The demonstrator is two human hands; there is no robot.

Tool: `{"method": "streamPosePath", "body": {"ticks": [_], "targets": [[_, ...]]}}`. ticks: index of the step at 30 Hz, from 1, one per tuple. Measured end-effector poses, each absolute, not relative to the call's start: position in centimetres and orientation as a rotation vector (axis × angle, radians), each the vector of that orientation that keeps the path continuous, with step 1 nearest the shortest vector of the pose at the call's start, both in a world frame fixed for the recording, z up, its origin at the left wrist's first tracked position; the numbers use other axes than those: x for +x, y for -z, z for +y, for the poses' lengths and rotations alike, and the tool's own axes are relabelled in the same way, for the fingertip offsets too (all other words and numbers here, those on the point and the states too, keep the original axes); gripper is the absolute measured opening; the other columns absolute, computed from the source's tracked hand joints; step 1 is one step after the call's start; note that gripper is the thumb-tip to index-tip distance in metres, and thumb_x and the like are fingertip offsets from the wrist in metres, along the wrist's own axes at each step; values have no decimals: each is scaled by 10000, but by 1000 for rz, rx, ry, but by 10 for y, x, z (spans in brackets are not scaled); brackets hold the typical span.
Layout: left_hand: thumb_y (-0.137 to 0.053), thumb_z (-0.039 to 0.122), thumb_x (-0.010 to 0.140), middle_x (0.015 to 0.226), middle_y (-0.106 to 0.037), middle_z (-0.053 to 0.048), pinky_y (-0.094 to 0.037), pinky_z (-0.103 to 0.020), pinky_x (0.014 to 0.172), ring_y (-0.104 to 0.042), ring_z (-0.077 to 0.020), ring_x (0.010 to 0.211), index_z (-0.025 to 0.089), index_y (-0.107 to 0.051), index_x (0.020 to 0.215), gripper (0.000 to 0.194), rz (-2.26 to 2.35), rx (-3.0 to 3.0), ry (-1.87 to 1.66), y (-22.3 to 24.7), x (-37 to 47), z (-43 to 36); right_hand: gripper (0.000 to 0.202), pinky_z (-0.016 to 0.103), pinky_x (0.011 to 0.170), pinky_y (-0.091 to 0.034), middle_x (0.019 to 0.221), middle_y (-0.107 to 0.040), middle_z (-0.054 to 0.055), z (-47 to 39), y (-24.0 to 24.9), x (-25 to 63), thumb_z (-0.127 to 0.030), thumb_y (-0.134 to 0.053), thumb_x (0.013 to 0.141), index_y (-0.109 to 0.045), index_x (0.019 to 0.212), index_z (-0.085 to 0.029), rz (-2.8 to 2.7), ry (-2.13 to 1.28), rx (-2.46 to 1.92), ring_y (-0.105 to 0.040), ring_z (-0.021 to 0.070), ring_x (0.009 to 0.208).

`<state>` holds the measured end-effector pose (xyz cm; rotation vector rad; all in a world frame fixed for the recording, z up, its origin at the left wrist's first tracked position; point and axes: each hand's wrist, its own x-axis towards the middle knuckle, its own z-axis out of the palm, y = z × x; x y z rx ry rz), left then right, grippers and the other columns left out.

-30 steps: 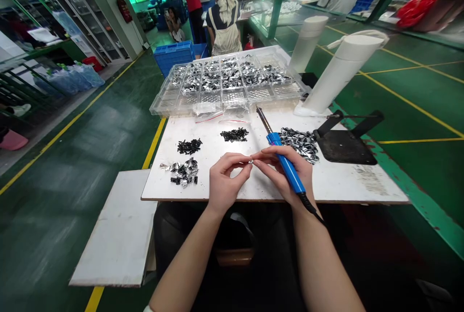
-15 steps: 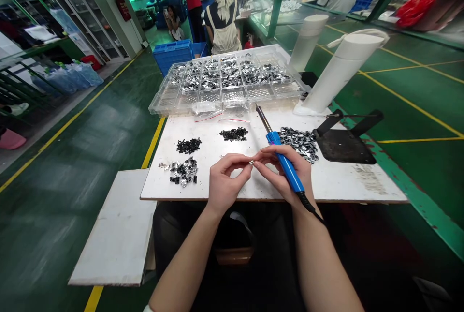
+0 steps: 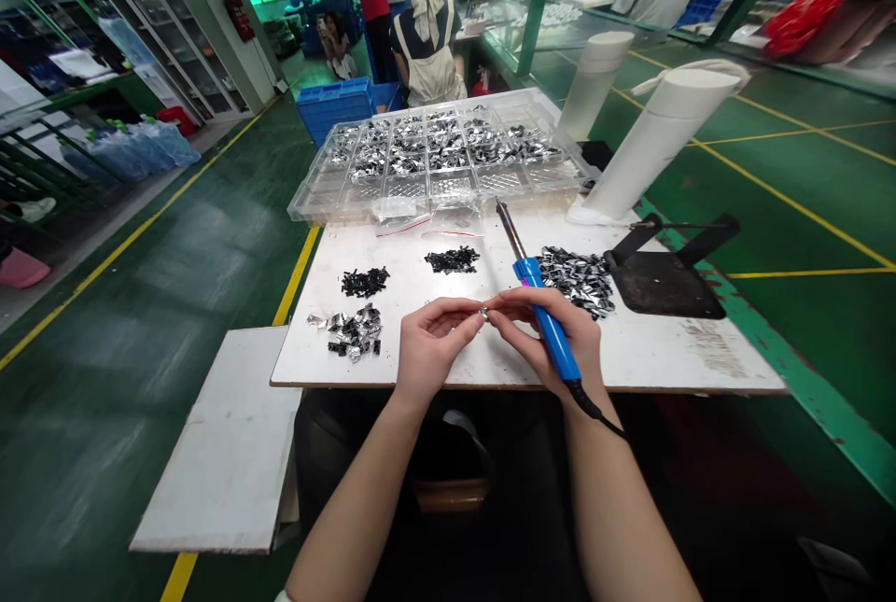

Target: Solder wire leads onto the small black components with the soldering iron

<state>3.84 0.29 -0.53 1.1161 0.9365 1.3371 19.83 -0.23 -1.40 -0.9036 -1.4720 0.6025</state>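
Note:
A blue-handled soldering iron [image 3: 556, 336] rests in my right hand [image 3: 560, 327], its metal tip pointing up and away. The thumb and a finger of that hand also meet a tiny shiny piece [image 3: 483, 313]. My left hand [image 3: 432, 345] pinches the same piece from the other side; its exact kind is too small to make out. Left of my hands lies a pile of silvery and black pieces [image 3: 357, 331]. Behind it are two heaps of small black parts [image 3: 364, 282]. Right of the iron spreads a larger pile of shiny dark strips [image 3: 578, 280].
A clear compartment tray [image 3: 406, 187] of shiny pieces stands at the back of the white table [image 3: 672, 350]. A black metal stand [image 3: 665, 280] and two white cylinders [image 3: 658, 140] are on the right. A lower white board [image 3: 217, 443] juts out left. Several people work beyond.
Both hands have shifted very slightly, the left one a little to the left. The soldering iron has tilted a touch. The tiny piece is still between the fingertips.

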Motion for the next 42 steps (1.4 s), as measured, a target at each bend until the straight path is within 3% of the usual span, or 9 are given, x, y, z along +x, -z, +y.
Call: {"method": "streamPosePath", "body": {"ticks": [6,12,22,42], "targets": [[-847,236,759,896,-802,-57,-601,-266,784,-746,-177,852,173,-800,873,139,956,1144,-1354,5,38,2,262,298,789,-647,969,-758,7,-2,15,201,-174,-777,851,-675,1073,-267,-1478,-629,-928,-754,164,827],[-872,254,724,867,-806,-61,-630,-348,862,-768,-211,856,162,-795,851,175,960,1121,-1366,4,39,2,196,307,723,-633,928,-746,11,-2,14,202,-221,-784,850,-672,1006,-261,-1493,-618,-961,-737,164,770],[-890,242,696,822,-795,-49,-626,-313,818,-759,-190,818,160,-780,808,177,971,1087,-1371,4,40,2,261,342,844,-641,996,-759,16,-4,11,200,-207,-763,868,-665,1100,-277,-1461,-679,-918,-760,190,906],[-808,240,796,982,-784,-85,-622,-334,879,-745,-215,933,176,-808,946,163,921,1253,-1415,3,40,-4,237,362,825,-632,917,-713,14,-5,10,197,-224,-807,814,-639,979,-252,-1339,-751,-877,-727,193,866]]}}
